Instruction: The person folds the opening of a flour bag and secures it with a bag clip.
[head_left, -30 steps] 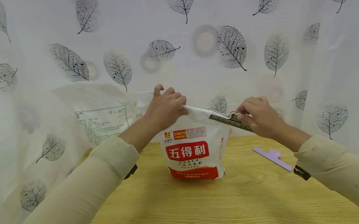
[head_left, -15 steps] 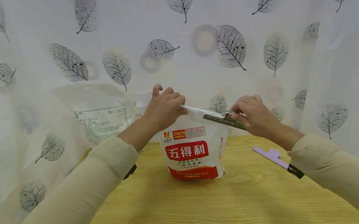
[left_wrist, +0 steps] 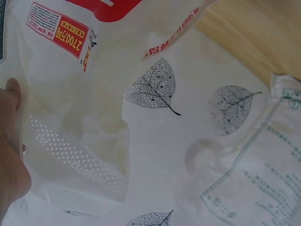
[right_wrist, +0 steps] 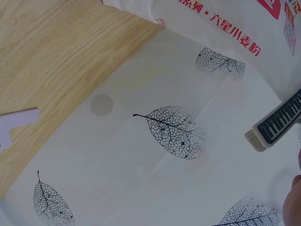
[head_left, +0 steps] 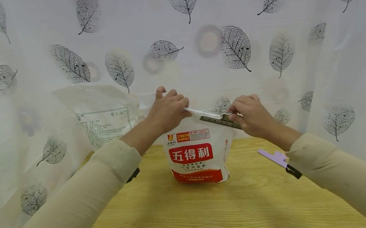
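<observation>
Your left hand point(head_left: 168, 110) pinched the flour bag point(head_left: 196, 154)'s folded top on the bench point(head_left: 194, 210), while your right hand point(head_left: 249, 116) gripped the sealing clip point(head_left: 219, 118) lengthwise along that fold.

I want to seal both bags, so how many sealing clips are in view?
2. A dark clip sits on the folded top of the flour bag, gripped by the right hand; a purple clip lies on the table.

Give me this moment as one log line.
left hand: pinches flour bag top | right hand: holds sealing clip on it | purple clip: on table
</observation>
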A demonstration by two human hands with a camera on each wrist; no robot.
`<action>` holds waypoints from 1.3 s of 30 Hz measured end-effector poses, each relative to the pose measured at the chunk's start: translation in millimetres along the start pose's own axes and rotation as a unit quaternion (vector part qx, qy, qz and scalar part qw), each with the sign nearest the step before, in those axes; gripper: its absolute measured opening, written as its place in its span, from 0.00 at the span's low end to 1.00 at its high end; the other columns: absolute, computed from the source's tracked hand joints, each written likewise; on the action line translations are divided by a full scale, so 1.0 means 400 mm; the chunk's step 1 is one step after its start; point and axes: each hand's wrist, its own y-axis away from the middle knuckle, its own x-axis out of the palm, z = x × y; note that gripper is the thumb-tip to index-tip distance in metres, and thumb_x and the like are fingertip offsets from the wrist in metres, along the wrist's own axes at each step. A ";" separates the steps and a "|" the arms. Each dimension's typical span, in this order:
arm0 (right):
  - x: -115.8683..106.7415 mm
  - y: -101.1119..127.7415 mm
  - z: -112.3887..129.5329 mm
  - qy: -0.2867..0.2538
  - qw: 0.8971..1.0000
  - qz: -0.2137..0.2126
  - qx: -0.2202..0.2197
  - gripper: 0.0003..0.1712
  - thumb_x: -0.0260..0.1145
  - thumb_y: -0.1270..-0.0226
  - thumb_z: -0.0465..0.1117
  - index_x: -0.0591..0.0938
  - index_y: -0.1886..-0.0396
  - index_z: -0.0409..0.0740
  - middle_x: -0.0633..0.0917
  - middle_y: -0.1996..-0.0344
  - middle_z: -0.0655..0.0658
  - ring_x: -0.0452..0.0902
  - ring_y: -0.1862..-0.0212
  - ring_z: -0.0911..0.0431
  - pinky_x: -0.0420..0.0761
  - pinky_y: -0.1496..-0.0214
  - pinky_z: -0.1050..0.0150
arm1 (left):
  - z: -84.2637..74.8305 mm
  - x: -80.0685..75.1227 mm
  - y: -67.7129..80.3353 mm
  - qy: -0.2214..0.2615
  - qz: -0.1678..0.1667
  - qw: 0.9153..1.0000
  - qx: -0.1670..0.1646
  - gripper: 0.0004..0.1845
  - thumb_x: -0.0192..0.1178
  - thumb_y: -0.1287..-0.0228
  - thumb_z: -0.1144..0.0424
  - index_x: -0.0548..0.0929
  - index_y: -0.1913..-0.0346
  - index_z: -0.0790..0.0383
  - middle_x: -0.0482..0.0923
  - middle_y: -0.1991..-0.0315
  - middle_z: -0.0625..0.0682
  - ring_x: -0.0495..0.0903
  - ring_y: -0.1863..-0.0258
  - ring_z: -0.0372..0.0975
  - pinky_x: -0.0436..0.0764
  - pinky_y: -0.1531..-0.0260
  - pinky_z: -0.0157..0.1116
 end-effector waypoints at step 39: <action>0.034 -0.113 0.089 0.024 0.998 0.044 0.044 0.08 0.69 0.34 0.38 0.81 0.61 0.39 0.82 0.65 0.43 0.74 0.55 0.47 0.65 0.46 0.48 | 0.013 0.000 0.010 0.009 0.044 0.999 0.006 0.17 0.66 0.34 0.51 0.78 0.48 0.53 0.82 0.53 0.46 0.73 0.50 0.44 0.53 0.35 0.56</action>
